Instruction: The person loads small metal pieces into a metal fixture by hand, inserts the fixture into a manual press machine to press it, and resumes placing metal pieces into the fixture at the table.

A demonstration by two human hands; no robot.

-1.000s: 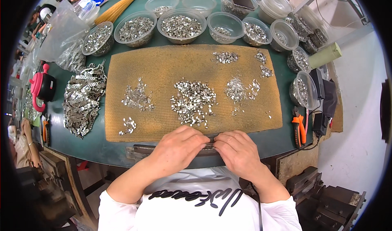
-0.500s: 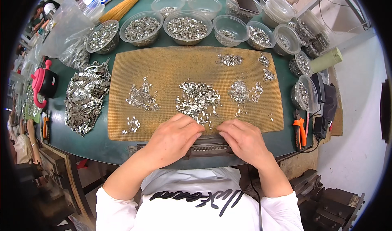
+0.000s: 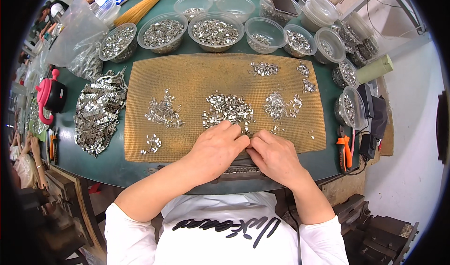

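Small shiny metal clips [image 3: 228, 111] lie in a pile on the brown woven mat [image 3: 197, 77], just past the fingertips. The left hand [image 3: 216, 145] and right hand [image 3: 274, 155] meet, fingers curled; whether they pinch a clip is hidden.

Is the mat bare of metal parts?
No: several heaps of small metal parts lie spread on the mat, just beyond the left hand and right hand.

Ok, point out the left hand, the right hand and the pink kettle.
left hand [image 3: 216, 145], head view, back of the hand.
right hand [image 3: 275, 155], head view, back of the hand.
pink kettle [image 3: 51, 96], head view, dark body.
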